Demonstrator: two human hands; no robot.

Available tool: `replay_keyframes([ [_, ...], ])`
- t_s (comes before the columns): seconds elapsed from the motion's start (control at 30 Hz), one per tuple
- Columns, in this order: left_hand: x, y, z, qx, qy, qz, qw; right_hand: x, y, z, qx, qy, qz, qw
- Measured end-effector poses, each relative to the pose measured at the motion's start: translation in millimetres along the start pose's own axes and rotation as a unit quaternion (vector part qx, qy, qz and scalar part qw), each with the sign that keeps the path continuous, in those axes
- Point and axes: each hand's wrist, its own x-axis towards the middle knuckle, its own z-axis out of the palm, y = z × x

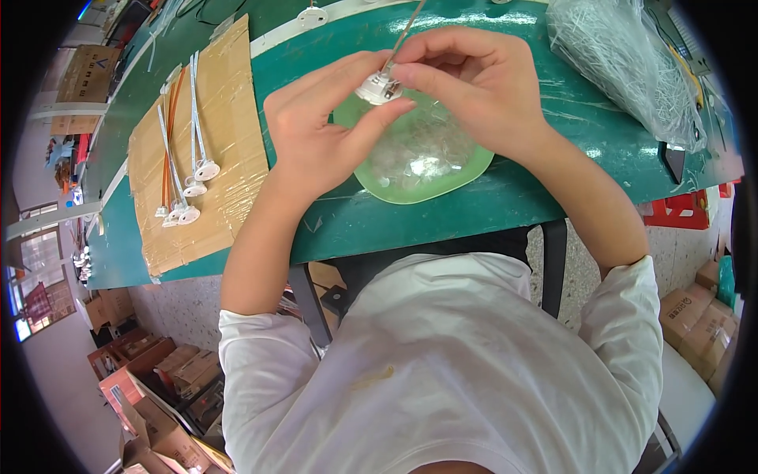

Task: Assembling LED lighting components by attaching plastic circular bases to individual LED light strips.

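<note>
My left hand (316, 130) holds a small white round fitting (371, 89) between thumb and fingers, above a light green bowl (395, 194). A bit of metal shows on the fitting's face. From it a thin brownish wire (408, 30) runs up and away. My right hand (489, 95) is closed in a pinch at the wire where it meets the fitting; its fingertips partly hide the spot. Many small clear pieces (426, 146) lie in the bowl below both hands.
To the left, a cardboard sheet (233, 118) carries several white round fittings (189, 188) with white and orange wires. A clear plastic bag of thin whitish strands (616, 67) sits at the far right of the green table (521, 201). Another white fitting (312, 17) lies at the back.
</note>
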Motion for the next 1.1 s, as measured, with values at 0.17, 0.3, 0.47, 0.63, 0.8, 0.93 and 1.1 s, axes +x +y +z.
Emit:
replay_keyframes([
  [0.17, -9.6, -6.5, 4.8, -0.234, -0.026, -0.153, 0.96, -0.6, 6.5, 0.0, -0.001, 0.008, -0.003, 1.0],
  [0.3, -7.1, -3.1, 2.5, -0.343, -0.039, -0.228, 0.91, 5.1, 8.3, -6.8, -0.006, -0.006, -0.033, 0.999],
  [0.47, -3.4, -6.2, 4.9, -0.497, -0.036, -0.234, 0.835, 15.3, 3.9, -17.3, 0.094, 0.014, 0.071, 0.993],
  [0.63, -3.8, -9.5, 0.1, -0.635, -0.074, -0.221, 0.736, 26.2, 8.7, -27.2, 0.287, 0.116, 0.134, 0.942],
  [0.8, -4.4, -10.1, -1.2, -0.679, -0.079, -0.22, 0.696, 23.0, -6.5, -16.9, 0.119, 0.188, 0.15, 0.963],
  [0.93, -5.0, -7.9, -1.8, -0.587, -0.129, -0.26, 0.755, 17.8, -11.7, -18.6, 0.182, 0.099, 0.178, 0.962],
  [1.1, -2.0, 8.3, -2.9, -0.583, -0.186, -0.323, 0.722, 8.8, -4.3, -21.0, -0.034, -0.058, 0.115, 0.991],
])
